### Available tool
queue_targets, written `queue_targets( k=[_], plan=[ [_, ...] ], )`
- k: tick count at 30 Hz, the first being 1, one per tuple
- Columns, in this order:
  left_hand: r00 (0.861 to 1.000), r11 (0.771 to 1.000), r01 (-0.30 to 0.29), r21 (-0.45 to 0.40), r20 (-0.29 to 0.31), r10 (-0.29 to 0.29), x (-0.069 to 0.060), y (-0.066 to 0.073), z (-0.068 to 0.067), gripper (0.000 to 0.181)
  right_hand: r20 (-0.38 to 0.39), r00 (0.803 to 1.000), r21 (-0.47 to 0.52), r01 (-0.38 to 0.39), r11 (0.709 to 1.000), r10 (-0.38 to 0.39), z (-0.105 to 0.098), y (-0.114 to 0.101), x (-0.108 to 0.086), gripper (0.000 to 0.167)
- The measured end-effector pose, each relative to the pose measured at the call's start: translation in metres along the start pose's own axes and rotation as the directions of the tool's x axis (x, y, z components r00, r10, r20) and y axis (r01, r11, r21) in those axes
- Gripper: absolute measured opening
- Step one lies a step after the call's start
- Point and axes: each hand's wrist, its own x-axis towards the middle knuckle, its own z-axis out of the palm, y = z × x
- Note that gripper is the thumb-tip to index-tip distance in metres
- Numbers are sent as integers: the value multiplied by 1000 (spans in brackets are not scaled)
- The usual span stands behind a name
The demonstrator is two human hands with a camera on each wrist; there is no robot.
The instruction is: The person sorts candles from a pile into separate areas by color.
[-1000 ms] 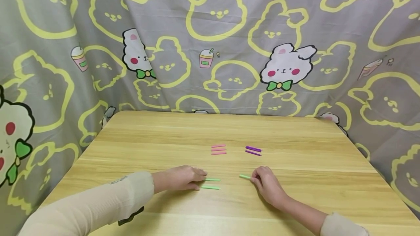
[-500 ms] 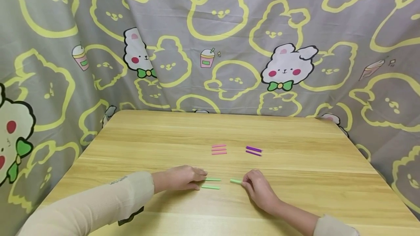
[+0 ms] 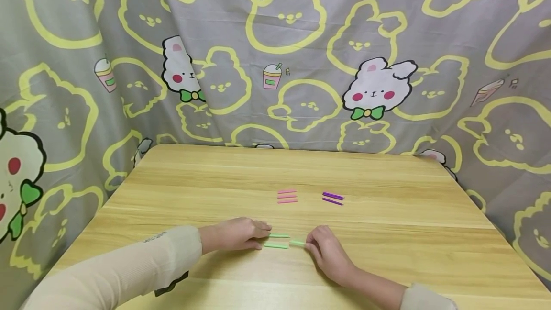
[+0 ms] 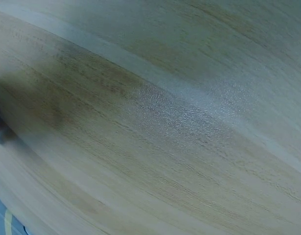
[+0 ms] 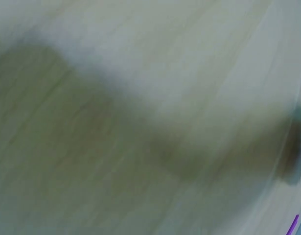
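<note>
On the wooden table (image 3: 206, 176), my left hand (image 3: 238, 233) rests over the left ends of two thin green sticks. The upper green stick (image 3: 280, 236) comes out by the fingers, the lower green stick (image 3: 276, 246) by the thumb. My right hand (image 3: 329, 252) pinches one end of another green stick (image 3: 297, 243), whose free end points left, close to the right ends of the other two. In the left wrist view only a dark bit of the hand shows at the left edge. The right wrist view has a blurred bit of hand at its right edge.
Farther back lie three pink sticks (image 3: 287, 197) side by side. To their right is a group of purple sticks (image 3: 333, 198), and a purple stick (image 5: 293, 225) shows in the right wrist view's lower corner. A patterned grey curtain (image 3: 301, 66) hangs behind the table.
The right hand has moved left and slightly nearer, bringing its green stick close to the other two green ones. The left hand has stayed in place.
</note>
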Motion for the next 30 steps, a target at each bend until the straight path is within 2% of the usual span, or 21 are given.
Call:
queue_targets(
  k=[7,13,30],
  plan=[
    [1000,1000,-4,-7,-4,4,0,-1,0,41,-12,997,-8,79,997,-79,9,-9,3,16],
    [1000,1000,-19,-5,-21,19,0,-1,1,40,10,995,21,97,995,-98,16,-17,4,15],
    [999,1000,-30,-9,-32,30,0,-2,2,40,36,983,10,181,984,-181,32,-29,7,14]
  ],
)
